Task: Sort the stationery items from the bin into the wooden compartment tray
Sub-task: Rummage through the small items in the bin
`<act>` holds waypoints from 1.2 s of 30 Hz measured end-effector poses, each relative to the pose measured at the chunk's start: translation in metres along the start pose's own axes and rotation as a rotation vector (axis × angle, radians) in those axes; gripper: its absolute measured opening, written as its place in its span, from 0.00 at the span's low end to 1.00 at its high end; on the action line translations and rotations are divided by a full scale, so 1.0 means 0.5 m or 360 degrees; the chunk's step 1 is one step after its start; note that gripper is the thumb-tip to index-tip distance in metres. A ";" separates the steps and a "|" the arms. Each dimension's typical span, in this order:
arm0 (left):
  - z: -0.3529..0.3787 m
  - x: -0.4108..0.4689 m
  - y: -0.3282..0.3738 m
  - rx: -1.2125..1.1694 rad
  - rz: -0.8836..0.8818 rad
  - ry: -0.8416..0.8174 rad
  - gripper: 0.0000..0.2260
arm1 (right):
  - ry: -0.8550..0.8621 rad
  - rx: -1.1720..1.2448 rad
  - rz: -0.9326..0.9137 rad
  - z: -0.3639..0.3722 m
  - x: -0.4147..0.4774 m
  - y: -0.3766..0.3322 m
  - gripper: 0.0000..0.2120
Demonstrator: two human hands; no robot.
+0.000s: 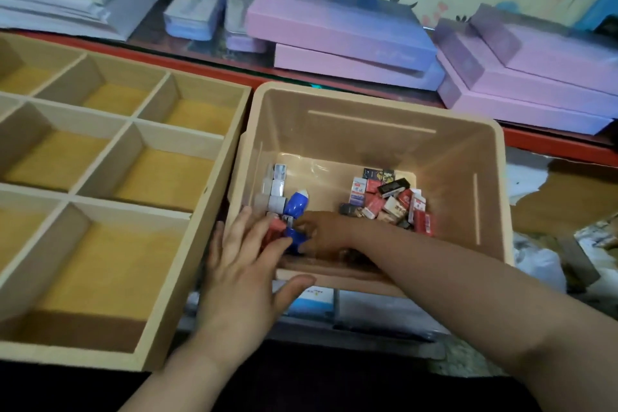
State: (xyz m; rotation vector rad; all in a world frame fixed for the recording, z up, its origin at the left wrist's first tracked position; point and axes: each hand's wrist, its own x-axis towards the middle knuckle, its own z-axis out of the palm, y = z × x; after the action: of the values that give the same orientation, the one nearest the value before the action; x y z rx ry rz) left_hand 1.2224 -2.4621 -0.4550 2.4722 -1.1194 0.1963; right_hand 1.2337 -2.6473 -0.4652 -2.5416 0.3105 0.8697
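Now pinching a blue bottle (295, 237) with right hand (326, 234), bracing the bin (374, 100) with flat, spread left hand (244, 281); probably feeling light, hard, slick, needing mid-body gripping.

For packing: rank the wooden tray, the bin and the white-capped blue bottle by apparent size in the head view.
1. wooden tray, partly cropped
2. bin, somewhat smaller
3. white-capped blue bottle, far smallest
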 end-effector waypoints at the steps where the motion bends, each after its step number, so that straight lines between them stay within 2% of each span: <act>1: -0.002 0.002 0.000 -0.0011 -0.0004 -0.0019 0.35 | -0.0014 0.0012 -0.0015 0.007 0.009 0.001 0.26; 7: -0.003 0.005 0.001 0.0006 -0.0024 -0.0028 0.36 | 0.0039 -0.0204 -0.0025 0.014 0.030 0.000 0.17; 10: -0.003 0.003 0.001 0.0004 -0.0014 -0.0020 0.35 | 0.0207 -0.0277 -0.0060 0.005 0.023 0.006 0.11; 14: -0.003 0.001 0.001 -0.0031 0.0005 0.0044 0.29 | 0.0617 -0.0167 -0.0092 -0.027 0.007 0.023 0.18; 16: -0.002 0.001 0.003 -0.0017 -0.0025 0.0043 0.29 | 0.0724 -0.0175 -0.0105 -0.036 0.007 0.027 0.19; 23: -0.001 0.002 0.003 -0.0056 0.0007 0.0085 0.27 | 0.0664 -0.0300 -0.0250 -0.036 0.050 0.003 0.22; 32: 0.003 0.001 0.001 -0.0077 0.0011 0.0101 0.25 | 0.0585 -0.0126 -0.0306 -0.042 0.066 0.022 0.20; 36: 0.007 0.001 0.000 -0.0069 0.0009 0.0127 0.25 | 0.0565 0.0163 -0.0174 -0.036 0.072 0.027 0.22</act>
State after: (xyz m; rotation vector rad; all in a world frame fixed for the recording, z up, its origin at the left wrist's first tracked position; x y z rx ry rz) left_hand 1.2225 -2.4641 -0.4578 2.4010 -1.0863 0.2674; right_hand 1.2665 -2.6699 -0.4794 -2.5800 0.3103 0.3490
